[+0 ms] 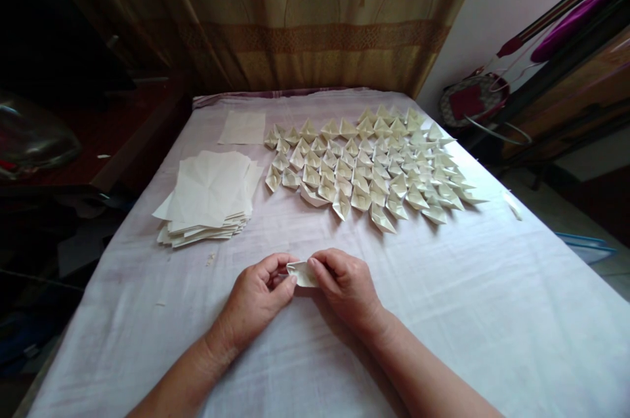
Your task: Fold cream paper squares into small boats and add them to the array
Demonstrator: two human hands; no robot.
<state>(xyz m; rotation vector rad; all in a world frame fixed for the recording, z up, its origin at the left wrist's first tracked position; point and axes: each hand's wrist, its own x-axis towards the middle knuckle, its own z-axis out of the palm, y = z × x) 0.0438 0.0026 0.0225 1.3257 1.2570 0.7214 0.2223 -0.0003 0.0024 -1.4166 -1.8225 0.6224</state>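
My left hand (pixel 258 296) and my right hand (pixel 344 283) meet just above the white cloth of the bed (pixel 443 287), near its front. Both pinch a small folded piece of cream paper (pixel 302 273) between thumb and fingers, one hand at each end. Farther back lies a wide spread of several folded paper boats (pixel 374 165), laid in rows. To the left of my hands, a stack of flat cream paper sheets (pixel 209 198) rests on the cloth.
A single flat sheet (pixel 243 127) lies at the back left. A small paper scrap (pixel 512 206) sits near the right edge. A brown patterned curtain (pixel 315 18) hangs behind the bed. Dark furniture stands left, a wooden cabinet (pixel 575 96) right.
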